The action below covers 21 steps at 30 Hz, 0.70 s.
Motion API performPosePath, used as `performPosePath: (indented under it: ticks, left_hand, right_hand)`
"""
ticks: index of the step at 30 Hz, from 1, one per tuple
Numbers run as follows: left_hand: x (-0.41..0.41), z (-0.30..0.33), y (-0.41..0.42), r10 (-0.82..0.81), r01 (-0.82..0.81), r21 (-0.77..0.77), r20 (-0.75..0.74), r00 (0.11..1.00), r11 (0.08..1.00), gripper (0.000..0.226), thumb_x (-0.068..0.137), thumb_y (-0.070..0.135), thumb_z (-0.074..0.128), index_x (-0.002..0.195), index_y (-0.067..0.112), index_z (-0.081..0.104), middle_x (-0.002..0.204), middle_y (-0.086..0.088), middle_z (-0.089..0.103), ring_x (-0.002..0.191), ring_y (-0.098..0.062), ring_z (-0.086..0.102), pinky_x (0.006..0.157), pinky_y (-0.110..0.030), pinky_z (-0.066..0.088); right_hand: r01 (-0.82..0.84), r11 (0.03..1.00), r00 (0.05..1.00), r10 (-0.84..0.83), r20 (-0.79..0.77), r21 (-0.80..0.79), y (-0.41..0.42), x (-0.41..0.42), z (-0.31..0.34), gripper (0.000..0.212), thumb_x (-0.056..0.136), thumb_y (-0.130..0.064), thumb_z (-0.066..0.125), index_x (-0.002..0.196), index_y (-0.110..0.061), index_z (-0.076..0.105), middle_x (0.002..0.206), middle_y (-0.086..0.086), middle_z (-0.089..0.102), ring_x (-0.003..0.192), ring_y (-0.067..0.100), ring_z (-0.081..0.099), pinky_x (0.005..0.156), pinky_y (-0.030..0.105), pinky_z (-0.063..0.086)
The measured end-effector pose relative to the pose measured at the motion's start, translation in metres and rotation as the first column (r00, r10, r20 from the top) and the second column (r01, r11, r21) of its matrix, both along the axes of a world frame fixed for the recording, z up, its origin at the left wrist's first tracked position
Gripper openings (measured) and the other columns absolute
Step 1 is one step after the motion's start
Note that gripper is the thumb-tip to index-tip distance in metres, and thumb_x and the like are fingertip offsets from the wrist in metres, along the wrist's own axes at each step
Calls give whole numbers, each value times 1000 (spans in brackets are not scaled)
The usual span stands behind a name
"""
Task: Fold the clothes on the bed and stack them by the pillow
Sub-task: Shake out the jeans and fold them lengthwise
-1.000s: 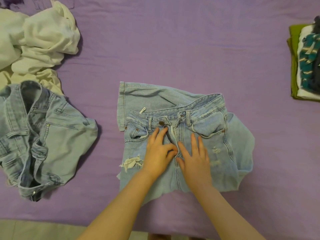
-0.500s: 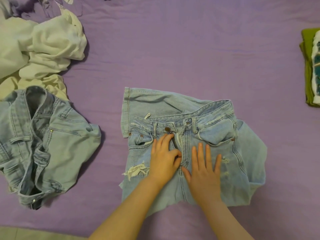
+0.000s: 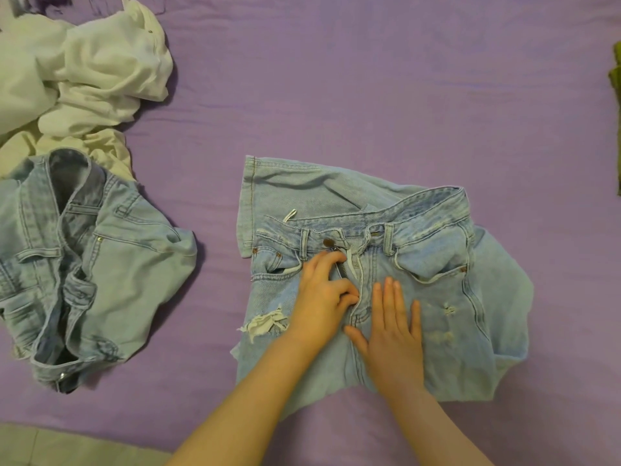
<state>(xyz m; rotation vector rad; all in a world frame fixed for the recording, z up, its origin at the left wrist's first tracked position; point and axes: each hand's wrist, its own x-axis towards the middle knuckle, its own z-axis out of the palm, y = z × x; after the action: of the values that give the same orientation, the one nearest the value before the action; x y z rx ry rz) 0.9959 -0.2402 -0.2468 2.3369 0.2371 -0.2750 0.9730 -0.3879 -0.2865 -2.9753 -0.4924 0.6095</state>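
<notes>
Folded light blue ripped jeans (image 3: 437,250) lie front side up on the purple bed sheet (image 3: 369,95), waistband facing away from me. My left hand (image 3: 322,297) rests on the fly, its fingers and thumb curled and pinching the cloth at the open zipper just below the button. My right hand (image 3: 393,334) lies flat beside it, fingers straight, pressing the denim to the right of the fly seam. A crumpled light denim garment (image 3: 134,264) lies at the left. Crumpled white and cream clothes (image 3: 100,72) are heaped at the upper left.
A sliver of a green folded item (image 3: 616,72) shows at the right edge. The bed's near edge and a strip of pale floor (image 3: 50,445) appear at the bottom left. Bare purple sheet stretches beyond the jeans.
The view has drifted left, so the folded stack at the right has slid almost out of sight. My left fingers have curled tighter at the zipper. My right hand stays flat.
</notes>
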Motion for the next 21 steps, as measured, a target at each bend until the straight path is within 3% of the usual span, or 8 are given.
performPosePath:
  ticks: [5,7,12,16,19,21]
  left_hand:
    - [4,3,-3,4,-2,86,-29,1000,996,11,87,18,67,89,12,75,140,-7,47,136,-28,35,115,-52,18]
    - [5,2,-2,-16,20,171,-25,1000,985,13,88,24,65,91,17,76,140,-3,49,138,-26,34,117,-47,12]
    - [16,3,1,-49,32,267,59,997,963,5,81,22,72,80,18,76,119,-2,62,123,-31,48,96,-44,30]
    - [27,2,4,-38,28,259,31,999,965,10,85,21,68,86,17,77,115,0,63,112,-25,52,102,-41,31]
    - [51,11,17,92,-106,152,100,991,983,9,85,20,69,86,15,77,107,0,69,101,-22,61,94,-43,42]
    - [69,16,26,59,-68,172,57,997,983,9,85,23,69,87,19,76,108,2,68,104,-22,58,90,-41,45]
  right_hand:
    - [-3,1000,1000,3,-3,2,-1,1,0,83,90,-64,18,146,-4,27,153,16,27,143,26,20,113,53,17]
    - [5,1000,1000,-5,-10,-1,-1,1,1,83,89,-64,18,146,-4,30,153,16,28,143,27,22,112,52,17]
    - [-3,1000,1000,3,1,-6,-1,1,1,83,87,-64,22,144,-5,31,151,16,31,140,30,29,111,53,20]
    - [-12,1000,1000,12,8,-11,-3,1,-1,82,87,-64,22,145,-6,32,151,15,31,139,31,30,110,53,22]
    - [-17,999,1000,17,8,-39,-4,0,0,81,89,-64,18,144,-7,34,150,16,34,138,30,33,110,54,27]
    - [-15,999,1000,16,14,-47,-4,0,0,81,89,-64,16,144,-7,35,150,15,35,138,30,34,109,54,30]
